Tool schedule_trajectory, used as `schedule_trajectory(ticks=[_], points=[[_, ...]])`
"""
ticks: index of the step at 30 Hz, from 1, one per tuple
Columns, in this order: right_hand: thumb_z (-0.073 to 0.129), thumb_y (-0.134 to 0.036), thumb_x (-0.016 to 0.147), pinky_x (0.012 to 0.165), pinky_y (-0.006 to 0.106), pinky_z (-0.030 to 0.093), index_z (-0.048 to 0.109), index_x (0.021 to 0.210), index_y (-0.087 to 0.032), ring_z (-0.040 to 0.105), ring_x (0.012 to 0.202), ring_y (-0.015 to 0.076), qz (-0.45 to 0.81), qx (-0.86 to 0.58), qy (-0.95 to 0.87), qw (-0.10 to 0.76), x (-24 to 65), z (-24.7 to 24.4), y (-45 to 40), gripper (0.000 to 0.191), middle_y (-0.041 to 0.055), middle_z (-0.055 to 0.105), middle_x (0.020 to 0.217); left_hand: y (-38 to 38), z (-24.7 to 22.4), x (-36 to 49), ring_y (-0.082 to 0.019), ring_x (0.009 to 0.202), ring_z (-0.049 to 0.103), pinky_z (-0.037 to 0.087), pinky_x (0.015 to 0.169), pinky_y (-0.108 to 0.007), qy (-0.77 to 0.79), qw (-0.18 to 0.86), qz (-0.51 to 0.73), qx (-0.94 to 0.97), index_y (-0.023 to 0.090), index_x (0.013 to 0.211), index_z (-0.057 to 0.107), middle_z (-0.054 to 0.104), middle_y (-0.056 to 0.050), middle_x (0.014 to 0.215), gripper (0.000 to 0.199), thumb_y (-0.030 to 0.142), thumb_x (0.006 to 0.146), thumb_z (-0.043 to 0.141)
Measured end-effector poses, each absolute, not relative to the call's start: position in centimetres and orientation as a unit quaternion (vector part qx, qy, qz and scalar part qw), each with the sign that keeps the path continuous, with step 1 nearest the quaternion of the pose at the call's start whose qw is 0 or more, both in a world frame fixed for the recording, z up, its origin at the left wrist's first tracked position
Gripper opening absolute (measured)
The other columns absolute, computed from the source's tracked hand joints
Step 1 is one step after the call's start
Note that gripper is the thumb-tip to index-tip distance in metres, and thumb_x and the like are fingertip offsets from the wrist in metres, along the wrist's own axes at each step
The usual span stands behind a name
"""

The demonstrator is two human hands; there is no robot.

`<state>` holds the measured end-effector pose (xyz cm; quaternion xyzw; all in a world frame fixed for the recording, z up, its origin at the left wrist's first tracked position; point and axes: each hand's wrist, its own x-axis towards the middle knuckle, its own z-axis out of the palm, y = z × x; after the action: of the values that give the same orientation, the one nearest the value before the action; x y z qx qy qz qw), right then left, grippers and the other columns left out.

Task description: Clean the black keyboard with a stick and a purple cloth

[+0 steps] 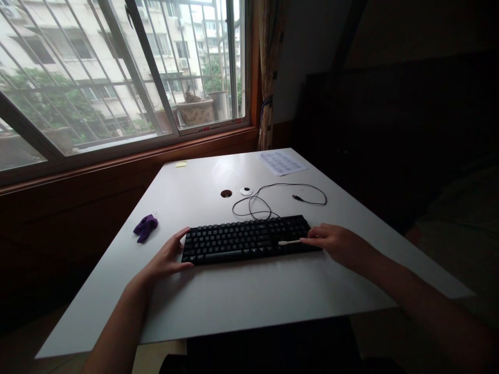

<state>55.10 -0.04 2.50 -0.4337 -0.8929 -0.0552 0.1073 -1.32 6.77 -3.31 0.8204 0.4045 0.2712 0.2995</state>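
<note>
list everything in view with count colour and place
Keyboard: 1, black, desk's middle
Cable: 1, black, looped behind keyboard
Thin stick: 1, whitish, over keyboard's right part
Cloth: 1, purple, desk's left
Note: 1, yellow, far left
Printed sheet: 1, pale, far right
Hole: 1, dark, behind keyboard
Round piece: 1, white, right of hole
Desk: 1, white, centre
Window: 1, grey-framed, upper left
Curtain: 1, brownish, right of window
Plants, pots, buildings: uncounted, green, brown, pale, outside
Right background: too dark to tell
Left hand: 1, bare, gripping keyboard's left end
Right hand: 1, bare, holding stick

Daylight via window [128, 72], R side v. dark.
</note>
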Motion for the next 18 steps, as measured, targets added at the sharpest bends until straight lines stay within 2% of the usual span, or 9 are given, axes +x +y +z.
schedule_trajectory(ticks=[4, 10, 15, 18], points=[[0.038, 0.002, 0.087, 0.075, 0.033, 0.054, 0.076, 0.120, -0.034, 0.068, 0.087, 0.0184, -0.014, -0.478, -0.869, 0.130, 60.8, 1.9, -0.8, 0.062, 0.0060, 0.074, 0.106, 6.9, -3.4, -1.4, -0.029, 0.106, 0.059, 0.052, 0.091, -0.043, 0.413, 0.267, 0.262, 0.830, 0.022, 0.160, 0.029, 0.059, -0.014, 0.124, 0.097, 0.050, 0.082, 0.080], [0.044, -0.016, 0.091, 0.081, 0.043, 0.058, 0.078, 0.116, -0.033, 0.071, 0.095, 0.0251, 0.036, -0.527, -0.831, 0.175, 65.7, 0.4, -1.9, 0.046, 0.0082, 0.074, 0.109, 6.7, -3.2, -1.4, -0.028, 0.102, 0.059, 0.052, 0.088, -0.042, 0.424, 0.260, 0.252, 0.830, 0.023, 0.160, 0.028, 0.060, -0.013, 0.120, 0.097, 0.048, 0.083, 0.081], [0.050, -0.026, 0.094, 0.085, 0.044, 0.059, 0.077, 0.118, -0.033, 0.070, 0.099, 0.0265, 0.066, -0.537, -0.817, 0.200, 64.8, 0.7, -2.1, 0.037, 0.0075, 0.073, 0.111, 6.8, -3.4, -1.4, -0.027, 0.100, 0.059, 0.052, 0.088, -0.043, 0.422, 0.258, 0.256, 0.830, 0.022, 0.160, 0.028, 0.061, -0.012, 0.118, 0.097, 0.048, 0.082, 0.080], [0.049, -0.025, 0.097, 0.089, 0.042, 0.058, 0.075, 0.122, -0.033, 0.069, 0.103, 0.0245, 0.071, -0.524, -0.819, 0.223, 61.9, 1.4, -1.8, 0.037, 0.0070, 0.072, 0.114, 6.8, -3.4, -1.4, -0.027, 0.101, 0.059, 0.053, 0.089, -0.044, 0.424, 0.255, 0.253, 0.831, 0.022, 0.160, 0.028, 0.060, -0.013, 0.120, 0.098, 0.048, 0.082, 0.081]])
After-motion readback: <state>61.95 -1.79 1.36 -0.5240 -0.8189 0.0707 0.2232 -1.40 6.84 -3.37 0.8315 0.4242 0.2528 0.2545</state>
